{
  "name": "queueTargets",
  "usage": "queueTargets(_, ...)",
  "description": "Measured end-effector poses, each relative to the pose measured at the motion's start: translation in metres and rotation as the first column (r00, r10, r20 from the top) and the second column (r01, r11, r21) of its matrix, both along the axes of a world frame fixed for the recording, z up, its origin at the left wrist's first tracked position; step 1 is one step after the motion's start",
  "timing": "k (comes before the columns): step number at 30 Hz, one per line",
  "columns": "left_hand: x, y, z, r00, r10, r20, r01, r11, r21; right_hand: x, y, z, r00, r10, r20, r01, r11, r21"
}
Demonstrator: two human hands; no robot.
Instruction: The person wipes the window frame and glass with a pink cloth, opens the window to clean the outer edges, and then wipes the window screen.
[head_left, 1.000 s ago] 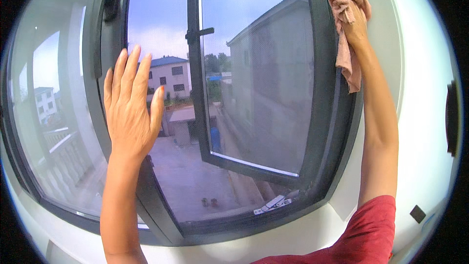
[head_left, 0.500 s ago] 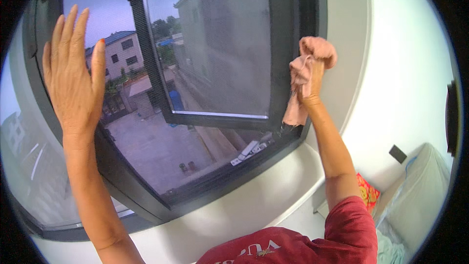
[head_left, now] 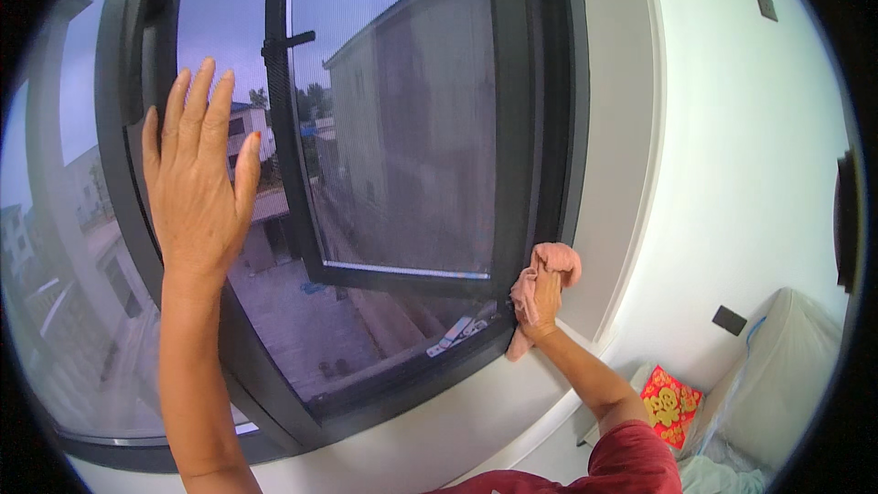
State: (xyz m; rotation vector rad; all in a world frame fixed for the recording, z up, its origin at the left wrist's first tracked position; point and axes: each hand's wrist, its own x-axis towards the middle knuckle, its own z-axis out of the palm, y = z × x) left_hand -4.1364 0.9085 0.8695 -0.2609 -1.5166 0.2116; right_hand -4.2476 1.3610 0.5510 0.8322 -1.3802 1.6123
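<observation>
Your right hand point(head_left: 547, 300) is gripping the pink cloth point(head_left: 558, 258), its fingers partly buried in folds, at the lower right corner of the dark window frame point(head_left: 574, 110). Your left hand point(head_left: 197, 206) is standing flat with fingers spread, holding nothing; I cannot tell whether it is touching the window. The cloth's loose tail is hanging down, so it could be snagging on the white hinge arm point(head_left: 457, 336) if dragged leftward. The ajar sash point(head_left: 402, 284) could be swinging if you are leaning on it. Below, a white sill point(head_left: 457, 421) is curving; rightward, a red-and-gold decoration point(head_left: 670, 405) is lying beside a covered item point(head_left: 786, 366).
</observation>
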Motion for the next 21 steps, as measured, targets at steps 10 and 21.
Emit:
queueTargets(10, 0.006, -0.004, -0.005, 1.000, 0.008, 0.022, -0.008, 1.000, 0.017, 0.000, -0.030, 0.246, 0.966, 0.066, -0.248, -0.095, 0.990, -0.108)
queueTargets(21, 0.004, 0.001, -0.007, 0.994, -0.110, -0.004, 0.110, 0.994, 0.028, -0.018, -0.027, 0.513, 0.262, -0.902, -0.343, 0.963, 0.265, 0.039)
